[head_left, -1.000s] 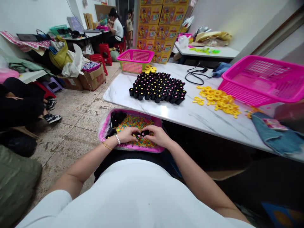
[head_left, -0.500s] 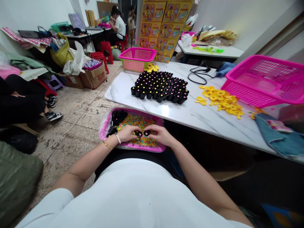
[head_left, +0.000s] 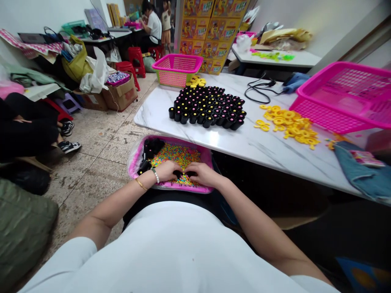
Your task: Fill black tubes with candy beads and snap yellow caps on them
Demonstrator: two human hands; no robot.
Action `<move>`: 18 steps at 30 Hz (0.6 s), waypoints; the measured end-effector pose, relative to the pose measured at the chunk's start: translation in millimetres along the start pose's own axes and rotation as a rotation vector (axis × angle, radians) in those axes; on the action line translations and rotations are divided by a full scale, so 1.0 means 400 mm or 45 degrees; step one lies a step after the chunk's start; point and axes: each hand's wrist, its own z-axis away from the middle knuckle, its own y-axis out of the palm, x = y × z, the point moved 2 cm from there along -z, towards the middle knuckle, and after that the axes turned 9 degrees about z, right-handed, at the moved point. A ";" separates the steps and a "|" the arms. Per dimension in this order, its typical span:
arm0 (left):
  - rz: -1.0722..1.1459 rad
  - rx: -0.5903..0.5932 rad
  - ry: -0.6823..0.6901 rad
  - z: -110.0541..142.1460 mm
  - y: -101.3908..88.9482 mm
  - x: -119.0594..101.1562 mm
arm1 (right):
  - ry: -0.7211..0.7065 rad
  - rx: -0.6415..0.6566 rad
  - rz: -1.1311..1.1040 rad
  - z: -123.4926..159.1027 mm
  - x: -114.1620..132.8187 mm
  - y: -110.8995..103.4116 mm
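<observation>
A pink tray (head_left: pixel 209 159) on my lap holds many small coloured beads (head_left: pixel 180 152), with black cups (head_left: pixel 149 150) heaped at its left end. My left hand (head_left: pixel 168 171) is closed around a black cup (head_left: pixel 177 174) low among the beads. Close by on the right, my right hand (head_left: pixel 200 174) grips another black cup (head_left: pixel 192 173) the same way. Fingers hide most of both cups. On the marble-patterned table (head_left: pixel 238 140) many black cups (head_left: pixel 207 108) stand in a block, each with a yellow or pink dot on top.
Yellow plastic pieces (head_left: pixel 288 122) lie in a pile on the table beside a large pink basket (head_left: pixel 342 97). A pink and green basket (head_left: pixel 177 69) stands at the table's far left corner. A black cable (head_left: pixel 259 91) lies at the back. A person (head_left: pixel 152 26) sits farther off.
Both hands have tipped the cups down into the beads, so their pink-dotted ends no longer show. The view has shifted slightly.
</observation>
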 end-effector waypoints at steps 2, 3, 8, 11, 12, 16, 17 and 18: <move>0.114 -0.043 -0.001 0.014 -0.010 -0.008 | 0.058 -0.104 -0.259 0.023 -0.004 -0.011; 0.178 -0.065 0.003 0.022 -0.016 -0.015 | 0.104 -0.154 -0.445 0.035 -0.007 -0.015; 0.534 -0.062 0.085 0.056 -0.035 -0.056 | 0.320 -0.288 -1.124 0.075 -0.003 -0.014; 0.677 -0.066 0.103 0.063 -0.036 -0.066 | 0.312 -0.368 -1.197 0.078 0.010 -0.017; 0.707 -0.079 0.100 0.065 -0.036 -0.067 | 0.300 -0.377 -1.203 0.077 0.016 -0.019; 0.732 -0.187 0.043 0.070 -0.033 -0.071 | 0.202 -0.390 -1.158 0.073 0.047 -0.046; 0.709 -0.239 0.018 0.071 -0.034 -0.074 | 0.174 -0.421 -1.124 0.076 0.053 -0.059; 0.678 -0.307 -0.012 0.073 -0.038 -0.079 | 0.157 -0.470 -1.076 0.080 0.056 -0.075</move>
